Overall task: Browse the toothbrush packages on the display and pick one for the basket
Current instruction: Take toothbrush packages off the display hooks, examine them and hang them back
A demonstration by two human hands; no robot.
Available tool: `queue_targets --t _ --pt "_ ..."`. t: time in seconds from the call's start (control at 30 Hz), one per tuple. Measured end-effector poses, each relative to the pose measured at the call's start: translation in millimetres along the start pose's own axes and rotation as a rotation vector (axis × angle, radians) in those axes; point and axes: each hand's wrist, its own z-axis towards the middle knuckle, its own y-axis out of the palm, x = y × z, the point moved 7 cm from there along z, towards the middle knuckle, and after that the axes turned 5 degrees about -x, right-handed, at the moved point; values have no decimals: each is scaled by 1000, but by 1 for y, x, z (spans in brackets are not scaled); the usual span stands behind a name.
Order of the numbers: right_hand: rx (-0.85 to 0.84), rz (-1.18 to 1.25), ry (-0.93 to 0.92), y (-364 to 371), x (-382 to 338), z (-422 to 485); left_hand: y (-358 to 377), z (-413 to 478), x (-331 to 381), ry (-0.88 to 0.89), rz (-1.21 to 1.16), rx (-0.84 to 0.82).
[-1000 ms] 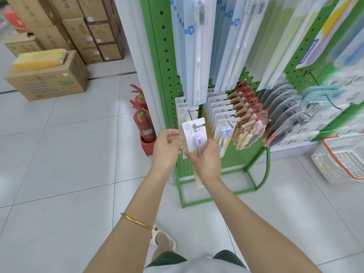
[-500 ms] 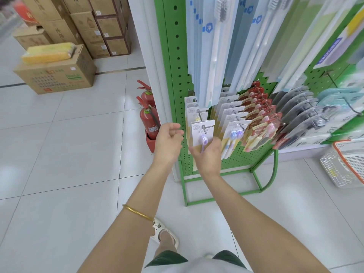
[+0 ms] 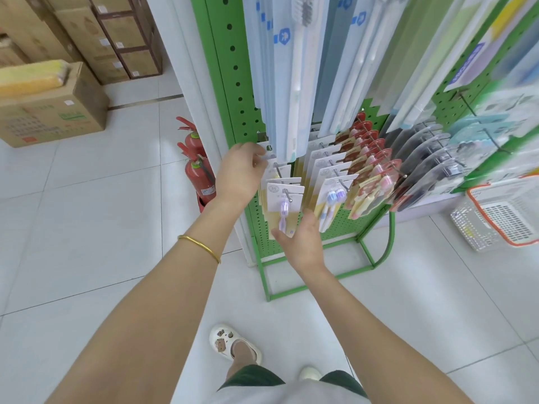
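Head view puts the risk at the hook point(image 3: 287, 196): if I tug the purple toothbrush package point(image 3: 284, 204) downward instead of sliding it outward along the peg, I judge its hole could tear, or the cards point(image 3: 275, 170) behind it could spill onto the floor point(image 3: 87, 228). My left hand point(image 3: 240, 173) could also knock the long packages point(image 3: 287, 83) hanging just above it. The purple toothbrush package hangs between my hands. My right hand point(image 3: 303, 240) is spread and cupped just beneath its lower edge. My left hand sits beside the rearmost cards, fingers curled toward them; whether they pinch one I cannot tell. The basket point(image 3: 501, 220) stands well apart on the floor to my right.
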Motion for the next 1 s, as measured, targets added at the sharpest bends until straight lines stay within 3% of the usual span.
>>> queue_targets --t 0.23,0.47,0.77,1.0 --pt "-28 -30 17 -7 3 -3 0 -2 9 58 101 41" --pt "-29 -29 27 -9 0 -4 -5 -9 11 46 19 113" --pt "-43 -7 -3 -10 -2 -8 -9 -45 -21 -52 -42 218" --pt "-78 16 -16 -11 11 -19 7 -101 -54 -225 -98 225"
